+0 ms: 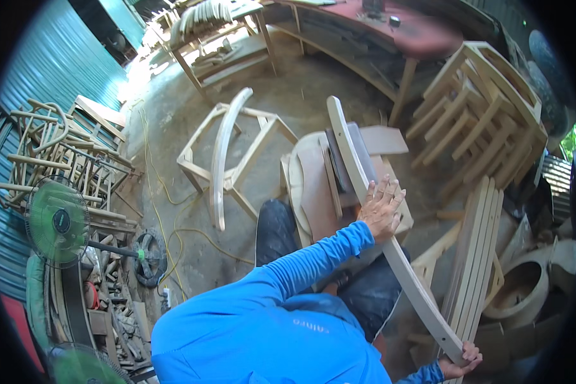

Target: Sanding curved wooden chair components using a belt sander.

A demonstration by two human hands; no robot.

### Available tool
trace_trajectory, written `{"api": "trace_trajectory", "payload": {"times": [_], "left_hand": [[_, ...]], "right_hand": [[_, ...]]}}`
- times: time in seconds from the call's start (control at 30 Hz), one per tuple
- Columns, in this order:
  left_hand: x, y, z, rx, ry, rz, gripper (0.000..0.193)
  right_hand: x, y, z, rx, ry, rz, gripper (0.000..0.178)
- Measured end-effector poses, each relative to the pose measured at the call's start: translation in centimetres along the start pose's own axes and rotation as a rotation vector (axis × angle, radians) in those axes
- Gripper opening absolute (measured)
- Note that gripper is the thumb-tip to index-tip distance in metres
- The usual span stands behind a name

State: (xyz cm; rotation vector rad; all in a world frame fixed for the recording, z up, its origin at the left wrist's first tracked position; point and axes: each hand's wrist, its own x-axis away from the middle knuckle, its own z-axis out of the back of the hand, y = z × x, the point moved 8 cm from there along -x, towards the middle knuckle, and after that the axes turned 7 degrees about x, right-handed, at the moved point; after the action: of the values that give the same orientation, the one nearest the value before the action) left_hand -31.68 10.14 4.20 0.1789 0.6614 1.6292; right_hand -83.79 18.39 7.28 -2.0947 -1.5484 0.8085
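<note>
A long, slightly curved wooden bar (pixel 349 144) with dark holes near its ends slants across in front of me, beside a dark grey upright surface (pixel 363 153) on a work stand. Across its middle lies my left hand (pixel 383 205), palm down and fingers spread on the wood. At the near lower right, my right hand (pixel 462 362) has its fingers wrapped round the bar's near end. The stand (pixel 317 185) carries pale and brown boards and sits just ahead of my knees.
A second curved piece (pixel 223 160) rests on a wooden frame (pixel 256 157) at left. Stacked chair frames (pixel 480 115) and long slats (pixel 472 256) stand right. A green fan (pixel 59 221) and scrap wood (pixel 118 307) lie left; a yellow cord (pixel 180 240) crosses the floor.
</note>
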Motion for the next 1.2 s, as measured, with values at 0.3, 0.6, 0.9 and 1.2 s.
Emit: {"api": "trace_trajectory", "payload": {"times": [0.3, 0.6, 0.9, 1.2], "left_hand": [[-10.6, -13.0, 3.4, -0.204, -0.112, 0.042, 0.074], [-1.9, -1.4, -2.4, -0.256, -0.297, 0.04, 0.067], [0.5, 4.8, 0.3, 0.038, -0.167, 0.009, 0.075], [-9.4, -14.0, 4.9, -0.229, -0.186, 0.03, 0.072]], "right_hand": [[1.2, 15.9, -7.7, 0.351, 0.069, -0.152, 0.021], [-1.7, -0.3, 0.9, 0.297, 0.15, 0.025, 0.024], [-0.9, -9.5, -5.9, 0.765, -0.019, 0.402, 0.044], [4.4, 11.4, -15.7, 0.752, -0.314, -0.045, 0.034]]}}
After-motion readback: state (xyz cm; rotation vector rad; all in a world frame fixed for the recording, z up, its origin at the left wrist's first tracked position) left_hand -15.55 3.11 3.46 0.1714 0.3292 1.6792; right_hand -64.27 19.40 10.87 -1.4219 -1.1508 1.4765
